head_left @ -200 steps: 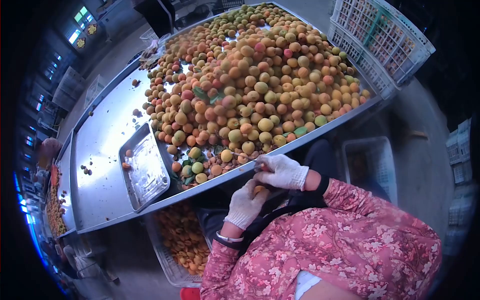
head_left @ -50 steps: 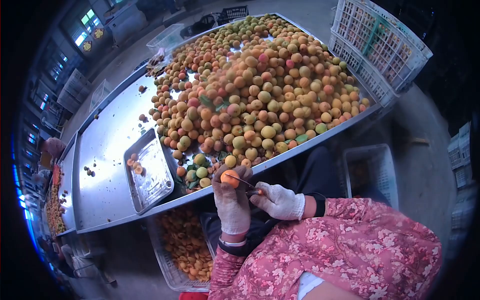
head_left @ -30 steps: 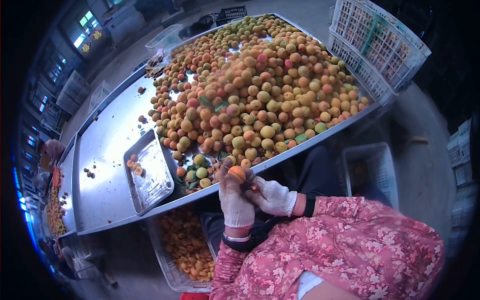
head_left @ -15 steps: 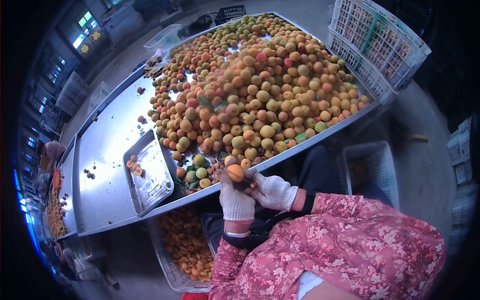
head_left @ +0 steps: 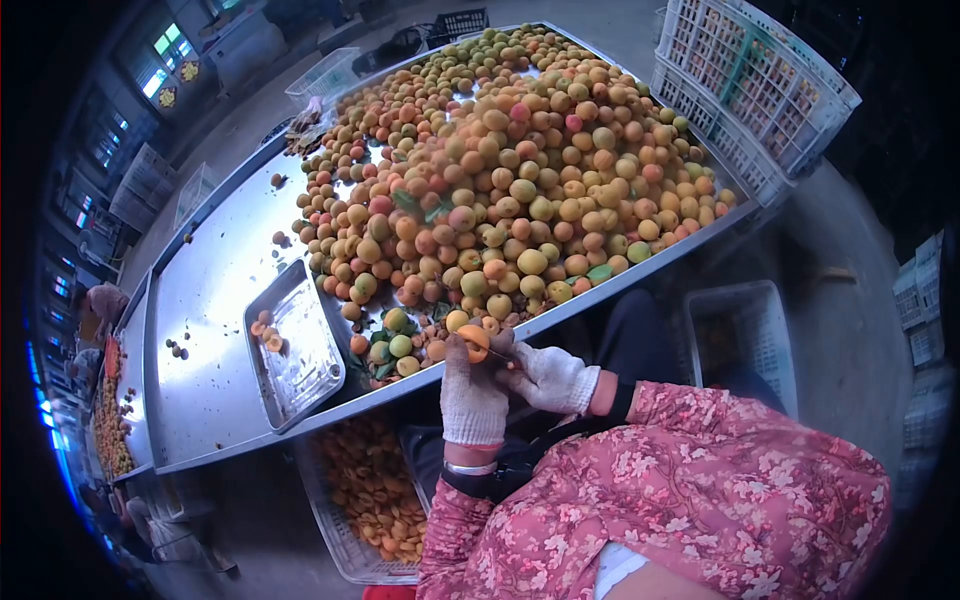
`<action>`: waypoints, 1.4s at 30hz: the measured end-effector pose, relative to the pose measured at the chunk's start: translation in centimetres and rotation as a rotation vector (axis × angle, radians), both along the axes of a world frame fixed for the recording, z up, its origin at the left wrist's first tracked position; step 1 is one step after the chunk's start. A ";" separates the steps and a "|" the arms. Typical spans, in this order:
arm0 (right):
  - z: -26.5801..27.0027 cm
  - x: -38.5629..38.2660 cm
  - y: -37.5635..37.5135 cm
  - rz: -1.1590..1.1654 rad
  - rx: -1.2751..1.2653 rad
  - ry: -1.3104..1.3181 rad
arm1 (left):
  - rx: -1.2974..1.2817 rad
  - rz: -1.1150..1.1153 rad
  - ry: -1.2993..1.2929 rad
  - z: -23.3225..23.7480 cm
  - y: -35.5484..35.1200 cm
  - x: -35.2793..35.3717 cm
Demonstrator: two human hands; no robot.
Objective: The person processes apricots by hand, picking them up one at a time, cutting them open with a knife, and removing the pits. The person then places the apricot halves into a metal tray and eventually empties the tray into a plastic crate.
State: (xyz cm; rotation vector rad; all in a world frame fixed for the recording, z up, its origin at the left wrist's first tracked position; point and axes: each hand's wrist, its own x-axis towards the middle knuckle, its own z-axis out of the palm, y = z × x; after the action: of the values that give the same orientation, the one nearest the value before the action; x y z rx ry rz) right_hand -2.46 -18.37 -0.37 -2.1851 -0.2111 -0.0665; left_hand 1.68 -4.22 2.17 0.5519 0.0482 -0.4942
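Note:
Just over the near edge of the metal table, my left hand (head_left: 473, 395), in a white glove with dark, stained fingers, is closed around an orange apricot (head_left: 473, 341). The fruit looks parted, with a darker gap on its right side. My right hand (head_left: 552, 379), also gloved, is closed against that side. Between its fingers shows the end of a thin, small tool (head_left: 513, 365), most of it hidden. Right behind the hands lies a large heap of apricots (head_left: 540, 190), orange, yellow and greenish, with some leaves among them.
A metal tray (head_left: 334, 378) with a few pale fruit pieces rests on the table (head_left: 205, 300) to the left. Below the edge stands a crate (head_left: 345, 560) of split apricots. Another crate (head_left: 790, 345) is at the right, and stacked crates (head_left: 760, 80) stand behind.
The apricot in my left hand has turned and now shows an opened gap where its round, slit face was. Both hands stay at nearly the same place.

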 end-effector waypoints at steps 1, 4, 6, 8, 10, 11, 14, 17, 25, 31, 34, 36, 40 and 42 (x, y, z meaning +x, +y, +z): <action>0.6 0.0 -0.1 0.013 0.033 0.005 | 0.041 -0.008 -0.001 -0.1 0.1 0.1; 3.4 0.0 -0.7 0.055 -0.186 0.133 | 0.022 -0.030 -0.008 0.3 0.4 0.2; 3.4 -0.2 -1.0 0.023 -0.225 0.054 | 0.038 -0.024 -0.059 0.5 0.7 0.2; 3.8 -0.5 -1.2 -0.013 -0.266 -0.019 | 0.053 -0.023 -0.104 1.0 0.6 -0.2; 4.9 -0.4 -1.4 -0.019 -0.288 -0.042 | 0.021 -0.067 -0.099 1.6 0.4 -0.7; 4.9 -0.2 -1.5 -0.021 -0.287 -0.039 | 0.021 -0.070 -0.096 1.4 0.4 -0.9; 5.7 0.5 -1.8 0.169 -0.272 0.124 | 0.090 -0.082 -0.100 0.8 0.5 -1.1; 2.5 0.9 -1.3 0.162 0.224 -0.166 | 0.122 -0.047 -0.068 0.7 0.9 -1.3; 5.0 0.0 -1.7 0.039 1.044 0.597 | -0.041 -0.058 -0.016 0.2 0.6 -1.2; 4.1 -0.4 -1.0 0.205 0.084 0.104 | -0.134 -0.011 0.126 -1.1 0.7 -0.9; 5.6 -0.2 -1.6 0.126 0.200 -0.033 | -0.181 -0.043 0.109 -1.6 1.1 -1.0; 5.6 0.8 -0.9 -0.009 0.672 0.068 | -0.110 -0.049 0.106 -0.6 1.0 -1.4; 10.0 2.1 -0.9 -0.148 1.011 0.143 | 0.106 -0.084 -0.094 0.6 0.3 -2.3; 10.1 2.7 0.0 -0.176 1.048 0.089 | 0.172 -0.096 -0.075 0.3 0.2 -2.7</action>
State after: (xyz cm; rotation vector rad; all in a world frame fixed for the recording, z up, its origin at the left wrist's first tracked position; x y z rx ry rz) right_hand 0.24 -18.32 9.74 -1.1514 0.0703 -0.1410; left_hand -1.00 -4.00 2.46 0.7436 -0.0075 -0.5655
